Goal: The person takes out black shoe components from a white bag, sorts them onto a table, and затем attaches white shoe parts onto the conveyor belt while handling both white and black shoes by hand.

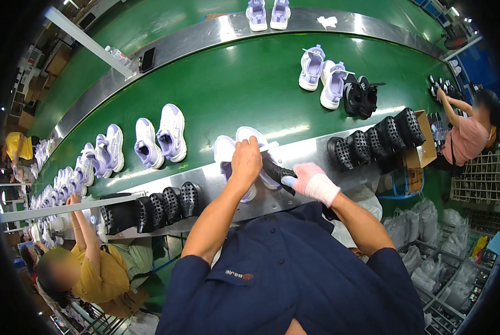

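Observation:
A pair of white and lilac sneakers lies before me at the near edge of the green belt. My left hand (246, 161) is closed on the upper of the right-hand sneaker (250, 133), and its fingers hide part of that shoe. Its mate, the left-hand sneaker (223, 146), rests beside it, partly behind my wrist. In a pale glove with pinkish fingers, my right hand (315, 183) grips one end of a black shoe tree (276, 171). The shoe tree's other end is at the sneaker's opening; how far it goes in is hidden.
Black perforated shoe trees stand in rows on the metal ledge, left (190, 199) and right (375, 143). More lilac sneakers (171, 132) and a black pair (361, 98) sit on the green belt (233, 72). Co-workers work at left (102, 273) and right (470, 137). A cardboard box (423, 139) stands right.

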Demonstrator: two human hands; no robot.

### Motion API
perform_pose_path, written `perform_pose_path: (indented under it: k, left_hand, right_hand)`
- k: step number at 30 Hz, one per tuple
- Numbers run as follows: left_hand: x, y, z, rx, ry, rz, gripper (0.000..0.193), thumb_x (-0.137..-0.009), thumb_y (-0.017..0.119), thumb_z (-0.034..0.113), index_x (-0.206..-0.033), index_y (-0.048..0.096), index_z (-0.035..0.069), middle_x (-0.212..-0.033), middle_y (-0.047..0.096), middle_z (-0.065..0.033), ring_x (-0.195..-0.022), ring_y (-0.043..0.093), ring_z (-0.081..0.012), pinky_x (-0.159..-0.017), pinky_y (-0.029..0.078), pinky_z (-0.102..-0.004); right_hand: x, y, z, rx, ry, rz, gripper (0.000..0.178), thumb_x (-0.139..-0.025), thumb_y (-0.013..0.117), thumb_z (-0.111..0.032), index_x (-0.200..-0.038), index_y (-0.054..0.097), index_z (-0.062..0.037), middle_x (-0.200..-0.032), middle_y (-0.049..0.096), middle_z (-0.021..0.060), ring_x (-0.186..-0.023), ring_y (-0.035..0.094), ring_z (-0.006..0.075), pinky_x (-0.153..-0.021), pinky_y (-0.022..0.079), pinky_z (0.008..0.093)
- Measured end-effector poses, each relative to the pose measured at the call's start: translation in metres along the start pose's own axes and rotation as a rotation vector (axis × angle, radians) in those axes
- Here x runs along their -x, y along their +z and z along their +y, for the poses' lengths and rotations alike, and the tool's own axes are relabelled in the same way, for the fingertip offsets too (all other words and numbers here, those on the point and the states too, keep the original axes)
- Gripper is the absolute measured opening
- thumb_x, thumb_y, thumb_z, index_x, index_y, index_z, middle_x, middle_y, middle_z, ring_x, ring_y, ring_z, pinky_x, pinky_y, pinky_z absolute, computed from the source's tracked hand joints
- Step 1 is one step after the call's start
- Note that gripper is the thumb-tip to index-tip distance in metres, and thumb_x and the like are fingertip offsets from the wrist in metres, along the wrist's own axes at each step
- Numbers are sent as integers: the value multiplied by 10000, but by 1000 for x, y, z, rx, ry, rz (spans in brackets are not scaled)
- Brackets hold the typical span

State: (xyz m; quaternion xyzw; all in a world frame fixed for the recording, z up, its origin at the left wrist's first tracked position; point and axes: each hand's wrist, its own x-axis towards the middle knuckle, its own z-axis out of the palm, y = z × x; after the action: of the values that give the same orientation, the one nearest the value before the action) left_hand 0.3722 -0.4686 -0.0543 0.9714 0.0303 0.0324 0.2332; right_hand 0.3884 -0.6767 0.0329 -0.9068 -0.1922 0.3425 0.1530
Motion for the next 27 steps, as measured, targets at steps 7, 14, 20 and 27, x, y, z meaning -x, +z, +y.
perform_pose_path:
  k: [7, 14, 20, 27]
  left_hand:
    - [-22, 36, 5, 278, 224, -87, 247, -815, 576, -38, -1060, 597, -63, -963, 636, -281, -955, 602, -482, -856, 510, -535]
    - [26, 46, 41, 571, -313, -93, 894, -790, 766, 117, -1547, 306, -4, -901, 689, -302, -880, 679, -502, -799, 532, -548]
    - [13, 48, 34, 432, -500, -86, 667, -843, 730, 148, -1427, 441, 7, -919, 710, -299, -881, 699, -477, -787, 539, -540]
    - [127, -22, 9, 96, -520, 138, 609, -861, 739, 227, -1380, 526, -10, -1112, 659, -271, -1028, 644, -444, -908, 524, -505]
  right_hand:
    - [-79, 75, 13, 148, 63, 286, 281, -909, 652, -224, -1114, 683, -34, -1012, 737, 221, -916, 715, 416, -784, 574, 496]
    - [-68, 66, 44, 15, 111, 374, 336, -856, 732, -220, -1113, 654, -18, -1072, 708, 214, -1015, 697, 385, -843, 567, 499]
    - [-106, 81, 41, 66, 121, 367, 204, -868, 650, -226, -984, 736, -82, -988, 728, 189, -923, 717, 392, -822, 567, 491]
    - [-102, 74, 42, 68, 60, 289, 311, -871, 709, -349, -991, 739, -64, -936, 724, 203, -894, 707, 410, -778, 562, 510]
